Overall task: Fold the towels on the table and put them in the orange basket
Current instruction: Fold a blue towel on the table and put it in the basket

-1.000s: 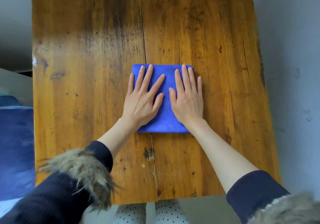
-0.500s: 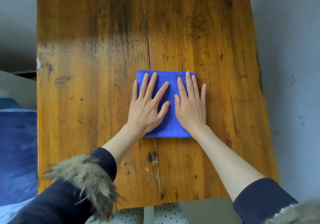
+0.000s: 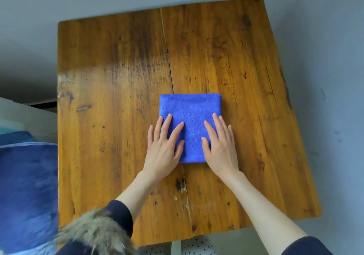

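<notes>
A blue towel [image 3: 190,114], folded into a small square, lies flat near the middle of the wooden table [image 3: 122,97]. My left hand [image 3: 164,146] rests flat on the towel's near left part, fingers straight and spread, its outer fingers on the wood. My right hand [image 3: 220,144] lies flat on the near right part, fingers straight. The far half of the towel is uncovered. No orange basket is in view.
The table has a crack running down its middle [image 3: 167,47]. A blue fabric mass [image 3: 27,191] sits off the table's left edge, with a white surface [image 3: 19,114] behind it. Grey floor [image 3: 325,77] surrounds the table on the right and far sides.
Both hands have slid back toward me along the towel and apart toward its sides, uncovering its far half. The camera has tilted, so the table's far edge now shows.
</notes>
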`<state>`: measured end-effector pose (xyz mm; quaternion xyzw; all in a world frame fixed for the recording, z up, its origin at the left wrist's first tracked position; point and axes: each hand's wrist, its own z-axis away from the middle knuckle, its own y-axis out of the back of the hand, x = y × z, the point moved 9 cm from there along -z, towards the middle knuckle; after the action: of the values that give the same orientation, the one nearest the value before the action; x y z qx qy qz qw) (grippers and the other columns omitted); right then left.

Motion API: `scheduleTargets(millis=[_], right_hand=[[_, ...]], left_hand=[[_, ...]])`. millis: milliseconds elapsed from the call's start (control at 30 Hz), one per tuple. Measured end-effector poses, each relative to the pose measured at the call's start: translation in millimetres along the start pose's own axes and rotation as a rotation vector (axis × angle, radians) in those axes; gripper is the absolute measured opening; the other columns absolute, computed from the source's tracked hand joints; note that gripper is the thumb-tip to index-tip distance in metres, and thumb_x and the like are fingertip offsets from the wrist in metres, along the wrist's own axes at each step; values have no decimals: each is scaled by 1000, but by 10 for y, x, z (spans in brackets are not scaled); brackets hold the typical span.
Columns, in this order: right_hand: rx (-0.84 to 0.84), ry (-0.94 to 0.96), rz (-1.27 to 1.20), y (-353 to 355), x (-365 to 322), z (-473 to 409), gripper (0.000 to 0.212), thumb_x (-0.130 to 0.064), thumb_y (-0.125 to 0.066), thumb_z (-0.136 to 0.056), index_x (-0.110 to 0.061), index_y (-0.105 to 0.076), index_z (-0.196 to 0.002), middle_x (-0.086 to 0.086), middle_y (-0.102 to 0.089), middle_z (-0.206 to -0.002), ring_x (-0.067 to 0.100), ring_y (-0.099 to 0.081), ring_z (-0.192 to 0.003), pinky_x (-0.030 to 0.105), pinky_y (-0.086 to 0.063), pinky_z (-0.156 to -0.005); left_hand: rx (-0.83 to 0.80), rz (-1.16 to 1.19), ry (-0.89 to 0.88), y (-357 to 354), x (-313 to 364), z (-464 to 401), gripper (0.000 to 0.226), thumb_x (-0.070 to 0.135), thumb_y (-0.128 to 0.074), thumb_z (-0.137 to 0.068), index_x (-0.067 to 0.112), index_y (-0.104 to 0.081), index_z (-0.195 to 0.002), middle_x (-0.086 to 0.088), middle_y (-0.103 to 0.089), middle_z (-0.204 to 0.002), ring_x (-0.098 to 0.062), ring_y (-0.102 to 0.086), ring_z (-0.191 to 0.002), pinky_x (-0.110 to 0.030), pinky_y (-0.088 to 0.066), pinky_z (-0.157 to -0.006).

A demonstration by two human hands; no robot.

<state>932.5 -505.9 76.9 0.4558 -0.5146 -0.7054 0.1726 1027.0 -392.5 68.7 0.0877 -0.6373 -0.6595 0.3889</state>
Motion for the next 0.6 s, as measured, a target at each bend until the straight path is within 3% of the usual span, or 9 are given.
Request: scheduleTargets(millis=[100, 200, 333, 467, 600], right_hand=[[139, -209, -204, 179, 160, -37, 40, -17, -56, -91, -4, -50, -129, 11, -45, -138, 25, -46, -124, 38, -42, -101], [155, -463, -382, 185, 386, -48, 41, -25, -59, -90, -9, -49, -127, 7, -50, -126, 20, -52, -110, 30, -45, -91], [55, -667, -449, 80, 588, -92, 41, -28, -61, -89, -9, -51, -123, 9, -56, -117, 19, -53, -98, 27, -40, -83], [-56, -728, -477, -25, 630, -94, 42, -23, -62, -88, -8, -48, -125, 11, -55, -120, 26, -54, -107, 38, -46, -93], [-152, -787, -491, -95, 630, 84, 43, -22, -64, -85, -8, -49, -122, 7, -59, -115, 26, -57, -104, 42, -48, -89]], left_hand=[[186, 248, 91, 230, -96, -34, 40, 12, -54, -91, 7, -49, -130, -16, -40, -140, -32, -39, -129, -38, -37, -103], [244, 487, 306, 277, -292, -73, 42, 17, -53, -92, 8, -42, -132, -11, -38, -132, -23, -46, -118, -23, -34, -93], [184, 652, 588, 138, -544, -87, 47, 27, -56, -91, 11, -41, -132, -8, -51, -124, -19, -54, -106, -24, -37, -83], [45, 656, 659, 12, -576, -77, 42, 32, -59, -89, 13, -48, -124, -5, -59, -119, -20, -57, -103, -32, -45, -79], [-12, 680, 714, -44, -604, 104, 41, 29, -62, -87, 10, -50, -122, -7, -61, -117, -21, -59, -99, -33, -48, -77]])
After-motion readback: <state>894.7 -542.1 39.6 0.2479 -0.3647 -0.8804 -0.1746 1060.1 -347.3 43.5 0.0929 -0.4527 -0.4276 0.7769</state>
